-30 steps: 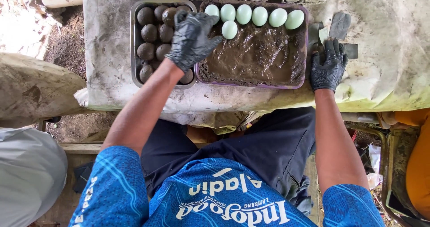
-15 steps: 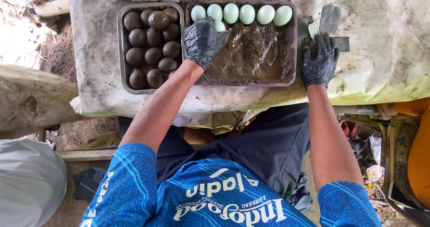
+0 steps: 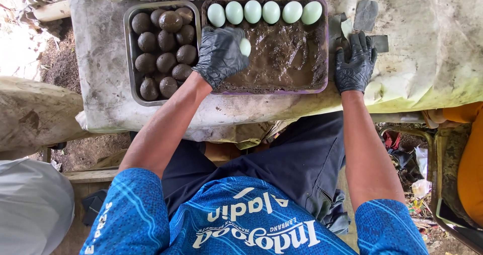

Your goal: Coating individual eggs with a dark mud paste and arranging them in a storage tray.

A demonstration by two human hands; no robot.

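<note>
Cupping a pale egg [image 3: 245, 47] over the mud tray [image 3: 324, 59], the left hand [image 3: 220, 55] has its fingers curled round it. Thin-shelled and slick with mud, it wants a soft, all-round hold. The right hand [image 3: 355, 63] rests flat on the desk [image 3: 427, 44], fingers spread.

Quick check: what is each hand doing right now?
Left hand: closed around a pale egg over the mud tray.
Right hand: open, flat on the table cover, holding nothing.
</note>
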